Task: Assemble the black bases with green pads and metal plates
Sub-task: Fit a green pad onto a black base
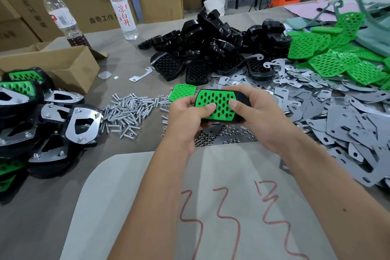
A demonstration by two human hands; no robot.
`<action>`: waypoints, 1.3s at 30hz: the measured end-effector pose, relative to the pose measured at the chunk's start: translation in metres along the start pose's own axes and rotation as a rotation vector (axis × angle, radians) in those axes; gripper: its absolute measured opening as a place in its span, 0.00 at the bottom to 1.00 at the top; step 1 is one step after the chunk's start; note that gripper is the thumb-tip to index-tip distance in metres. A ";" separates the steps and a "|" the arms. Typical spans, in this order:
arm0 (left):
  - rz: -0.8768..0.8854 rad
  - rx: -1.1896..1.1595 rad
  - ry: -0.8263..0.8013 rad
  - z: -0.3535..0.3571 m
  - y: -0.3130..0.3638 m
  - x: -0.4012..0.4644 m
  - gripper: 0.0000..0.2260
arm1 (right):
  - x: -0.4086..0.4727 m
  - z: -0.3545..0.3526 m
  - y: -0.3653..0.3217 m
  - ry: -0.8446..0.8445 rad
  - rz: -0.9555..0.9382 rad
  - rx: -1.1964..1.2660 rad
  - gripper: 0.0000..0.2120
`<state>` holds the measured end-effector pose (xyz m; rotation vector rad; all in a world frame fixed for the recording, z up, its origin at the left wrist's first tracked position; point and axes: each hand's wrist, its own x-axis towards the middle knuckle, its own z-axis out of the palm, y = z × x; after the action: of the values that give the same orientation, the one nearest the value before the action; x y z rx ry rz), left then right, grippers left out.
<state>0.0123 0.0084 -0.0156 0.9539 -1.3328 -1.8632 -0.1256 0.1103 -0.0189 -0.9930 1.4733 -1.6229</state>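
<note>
**Both hands on one base, pad seated on top**

Left hand (185, 116) and right hand (259, 116) grip the same black base (242, 101) from either side, fingers curled round its edges, above the table (118, 63) near centre. A green pad (215, 104) lies on the base's top face; both thumbs press down on it. Whether the pad is fully snapped in, can't tell.

A second green pad (182, 92) lies flat just behind the left hand. Screws (130, 112) are heaped left of the hands, nuts (223, 135) below them. Loose bases (211, 48) are piled behind, loose pads (337, 55) far right, metal plates (337, 116) spread to the right. Finished units (42, 116) with plates bolted on are stacked at far left, next to a cardboard box (59, 65). Two bottles (122, 6) stand at the back.
</note>
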 end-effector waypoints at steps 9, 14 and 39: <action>0.130 0.193 -0.082 -0.003 0.002 -0.005 0.10 | -0.003 -0.005 -0.001 -0.122 -0.046 -0.065 0.16; 0.126 0.307 -0.075 -0.010 0.001 0.000 0.13 | -0.003 0.007 0.003 0.097 -0.108 -0.147 0.11; 0.018 -0.120 0.219 0.008 0.001 -0.001 0.05 | 0.008 0.014 -0.002 0.123 -0.106 -0.273 0.05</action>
<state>0.0058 0.0127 -0.0129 1.0463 -1.0831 -1.7480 -0.1163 0.0974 -0.0155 -1.1547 1.7880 -1.6097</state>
